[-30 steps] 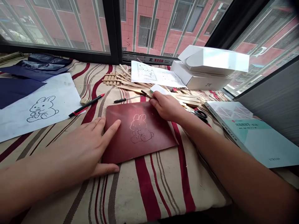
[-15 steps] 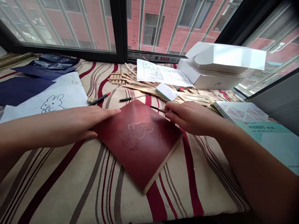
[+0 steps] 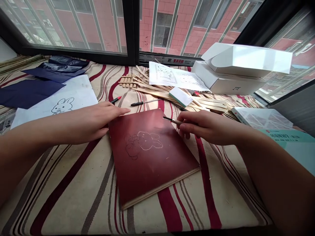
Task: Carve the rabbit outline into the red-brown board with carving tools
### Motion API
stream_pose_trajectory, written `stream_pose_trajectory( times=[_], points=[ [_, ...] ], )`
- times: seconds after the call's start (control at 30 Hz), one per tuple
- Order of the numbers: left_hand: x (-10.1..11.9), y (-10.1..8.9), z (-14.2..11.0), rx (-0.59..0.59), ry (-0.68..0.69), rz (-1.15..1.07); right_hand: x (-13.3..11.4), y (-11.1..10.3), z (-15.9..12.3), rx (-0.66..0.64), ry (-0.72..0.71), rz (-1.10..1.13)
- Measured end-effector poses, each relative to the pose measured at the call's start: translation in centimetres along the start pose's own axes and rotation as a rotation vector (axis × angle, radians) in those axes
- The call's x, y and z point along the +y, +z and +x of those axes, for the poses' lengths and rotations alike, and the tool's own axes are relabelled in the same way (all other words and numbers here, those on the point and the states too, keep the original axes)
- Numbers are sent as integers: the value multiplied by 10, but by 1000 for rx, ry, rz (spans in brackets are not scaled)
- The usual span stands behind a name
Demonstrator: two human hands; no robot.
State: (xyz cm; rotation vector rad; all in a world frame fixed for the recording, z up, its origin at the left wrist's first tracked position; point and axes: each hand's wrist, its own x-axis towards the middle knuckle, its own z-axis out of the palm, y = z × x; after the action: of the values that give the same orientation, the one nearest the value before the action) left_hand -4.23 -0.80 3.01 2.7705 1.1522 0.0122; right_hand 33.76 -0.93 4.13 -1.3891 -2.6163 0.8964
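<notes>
A dark red square board (image 3: 147, 177) lies flat on the striped cloth, its pale layered edge facing me. A rabbit outline (image 3: 147, 141) on it lies sideways, part in pale scratched lines and part in dark ones. My left hand (image 3: 100, 119) grips the board's far left corner, fingers along the far edge and thumb at the left side. My right hand (image 3: 197, 124) pinches a slim carving tool (image 3: 172, 120) with a dark tip and brownish handle. The tool's tip is over the board's far right side; whether it touches cannot be seen.
Behind the board lie a black-handled slim tool (image 3: 137, 104), a red-tipped pen (image 3: 115, 100), thin wooden strips (image 3: 214, 105) and a small white-green block (image 3: 181, 96). A rabbit drawing sheet (image 3: 83, 90) is left; a white box (image 3: 236, 86) and a book (image 3: 285, 144) are right.
The board has turned clockwise under my left hand, its near corner swinging left. My right hand still pinches the carving tool, with its fingers slightly shifted. The whole view has slid a little.
</notes>
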Motion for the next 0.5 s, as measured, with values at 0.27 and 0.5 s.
stream_pose_trajectory(
  times=[0.27,0.5],
  points=[
    [-18,13,9,102,-80,9,-10,-5,-10,-245,-81,155],
    [-10,27,24,228,-42,-152,-18,-1,-9,-318,-125,204]
  ],
)
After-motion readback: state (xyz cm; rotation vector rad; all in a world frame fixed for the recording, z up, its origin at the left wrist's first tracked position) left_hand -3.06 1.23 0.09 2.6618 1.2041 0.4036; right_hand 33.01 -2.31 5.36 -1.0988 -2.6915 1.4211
